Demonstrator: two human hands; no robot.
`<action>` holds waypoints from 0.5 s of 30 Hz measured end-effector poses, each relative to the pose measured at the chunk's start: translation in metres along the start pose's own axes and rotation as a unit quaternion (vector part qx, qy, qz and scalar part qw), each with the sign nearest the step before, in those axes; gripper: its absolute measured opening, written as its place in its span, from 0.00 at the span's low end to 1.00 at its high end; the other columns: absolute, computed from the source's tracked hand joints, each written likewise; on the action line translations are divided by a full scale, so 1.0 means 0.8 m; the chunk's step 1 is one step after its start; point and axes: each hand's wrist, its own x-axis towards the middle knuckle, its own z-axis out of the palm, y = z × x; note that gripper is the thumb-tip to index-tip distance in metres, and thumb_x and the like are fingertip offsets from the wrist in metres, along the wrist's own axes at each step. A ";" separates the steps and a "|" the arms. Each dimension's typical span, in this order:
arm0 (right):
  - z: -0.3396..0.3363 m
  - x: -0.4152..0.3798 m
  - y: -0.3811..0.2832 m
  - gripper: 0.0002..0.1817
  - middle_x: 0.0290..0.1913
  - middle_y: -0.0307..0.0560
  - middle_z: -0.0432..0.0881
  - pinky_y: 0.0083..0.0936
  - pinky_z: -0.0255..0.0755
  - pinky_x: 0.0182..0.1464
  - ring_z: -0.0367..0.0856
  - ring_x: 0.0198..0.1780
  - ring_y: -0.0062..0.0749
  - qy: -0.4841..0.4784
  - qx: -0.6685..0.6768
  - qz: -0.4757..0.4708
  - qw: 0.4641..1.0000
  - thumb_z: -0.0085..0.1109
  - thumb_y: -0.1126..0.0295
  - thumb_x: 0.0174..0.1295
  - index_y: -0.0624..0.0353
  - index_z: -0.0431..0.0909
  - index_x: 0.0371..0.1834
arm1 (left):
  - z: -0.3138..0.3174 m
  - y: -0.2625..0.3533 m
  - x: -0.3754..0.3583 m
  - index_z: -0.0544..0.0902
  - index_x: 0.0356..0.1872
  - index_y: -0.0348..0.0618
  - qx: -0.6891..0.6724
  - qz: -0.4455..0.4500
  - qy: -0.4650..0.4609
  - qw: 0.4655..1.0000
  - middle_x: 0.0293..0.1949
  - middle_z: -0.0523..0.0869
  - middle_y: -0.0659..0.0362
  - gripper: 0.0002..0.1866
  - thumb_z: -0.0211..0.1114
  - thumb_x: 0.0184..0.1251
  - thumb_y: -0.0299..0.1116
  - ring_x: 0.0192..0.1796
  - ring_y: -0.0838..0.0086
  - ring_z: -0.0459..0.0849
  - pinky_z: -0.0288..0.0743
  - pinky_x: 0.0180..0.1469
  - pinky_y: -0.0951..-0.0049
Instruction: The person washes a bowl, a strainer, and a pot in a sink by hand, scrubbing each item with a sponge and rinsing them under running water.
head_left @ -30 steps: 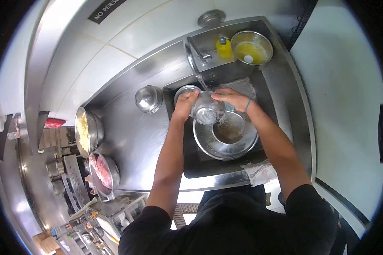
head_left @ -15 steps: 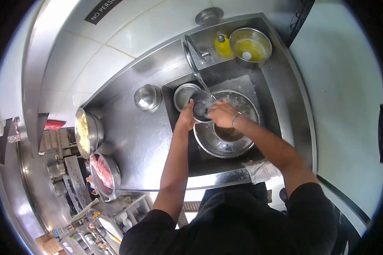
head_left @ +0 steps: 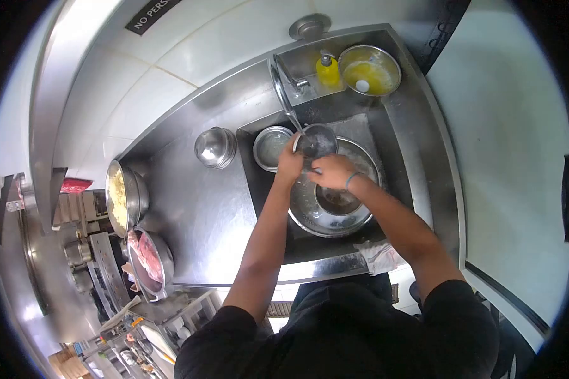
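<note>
My left hand (head_left: 290, 164) grips the rim of a small metal bowl (head_left: 322, 142), tilted under the faucet (head_left: 283, 95). Water from the spout runs at the bowl's edge. Just below the bowl, my right hand (head_left: 334, 172) is closed, with fingers curled towards my left hand; whatever it may hold is hidden. Beneath both hands sits a large steel basin (head_left: 316, 224), and inside it rests another bowl (head_left: 336, 201) with cloudy brownish water. A second small bowl (head_left: 272, 148) stands to the left in the sink.
Stacked upturned bowls (head_left: 214, 148) sit on the steel counter (head_left: 196, 208). A yellow soap bottle (head_left: 327, 71) and a bowl of yellow liquid (head_left: 378, 74) stand behind the sink. At left are pans of pale food (head_left: 117, 199) and raw meat (head_left: 146, 256). A cloth (head_left: 379, 256) hangs over the front edge.
My left hand has moved the small bowl rightwards and slightly up, closer under the spout. My right hand has drawn out of the bowl to just below it.
</note>
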 end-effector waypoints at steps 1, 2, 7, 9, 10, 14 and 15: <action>-0.005 -0.008 0.009 0.23 0.41 0.58 0.89 0.50 0.79 0.50 0.87 0.46 0.59 -0.001 -0.014 0.015 1.000 0.58 0.45 0.68 0.56 0.86 0.40 | 0.004 0.003 0.011 0.76 0.71 0.46 0.050 0.077 -0.015 0.996 0.53 0.88 0.46 0.32 0.56 0.63 0.18 0.57 0.55 0.87 0.78 0.63 0.57; -0.009 -0.017 0.018 0.24 0.41 0.58 0.89 0.49 0.79 0.50 0.87 0.46 0.58 0.025 0.009 0.044 0.999 0.58 0.45 0.68 0.56 0.86 0.41 | 0.009 0.008 0.026 0.75 0.72 0.48 0.098 0.154 -0.029 0.983 0.55 0.87 0.46 0.34 0.57 0.61 0.18 0.59 0.52 0.85 0.77 0.65 0.56; 0.007 -0.081 0.056 0.24 0.42 0.59 0.89 0.45 0.79 0.48 0.87 0.46 0.57 0.129 0.126 0.103 0.978 0.60 0.44 0.68 0.56 0.87 0.46 | 0.014 0.042 0.030 0.71 0.74 0.54 0.260 0.177 -0.062 0.947 0.68 0.78 0.47 0.39 0.59 0.59 0.16 0.68 0.47 0.77 0.74 0.69 0.53; 0.016 -0.110 0.063 0.25 0.44 0.59 0.89 0.45 0.80 0.49 0.87 0.46 0.57 0.159 0.136 0.116 0.971 0.60 0.44 0.69 0.57 0.86 0.48 | 0.006 0.025 0.018 0.71 0.74 0.54 0.260 0.210 -0.028 0.942 0.72 0.74 0.49 0.40 0.60 0.57 0.14 0.71 0.49 0.75 0.73 0.70 0.53; 0.016 -0.122 0.067 0.26 0.44 0.60 0.89 0.45 0.80 0.49 0.87 0.46 0.57 0.175 0.141 0.123 0.967 0.60 0.44 0.69 0.57 0.86 0.49 | -0.001 0.016 0.007 0.71 0.74 0.54 0.259 0.223 -0.002 0.940 0.72 0.74 0.49 0.41 0.60 0.56 0.13 0.72 0.50 0.74 0.73 0.70 0.54; 0.014 -0.151 0.085 0.27 0.46 0.60 0.88 0.45 0.80 0.51 0.87 0.48 0.58 0.122 0.130 0.193 0.965 0.59 0.44 0.69 0.59 0.85 0.52 | -0.018 0.019 -0.021 0.72 0.74 0.56 0.259 0.272 0.050 0.925 0.71 0.74 0.50 0.44 0.62 0.51 0.11 0.72 0.50 0.73 0.74 0.70 0.54; 0.020 -0.153 0.094 0.28 0.46 0.61 0.89 0.45 0.80 0.51 0.87 0.48 0.58 0.132 0.129 0.180 0.966 0.59 0.44 0.69 0.59 0.85 0.52 | -0.025 0.028 -0.027 0.72 0.74 0.57 0.263 0.281 0.054 0.921 0.70 0.75 0.50 0.45 0.62 0.50 0.11 0.72 0.50 0.74 0.74 0.70 0.54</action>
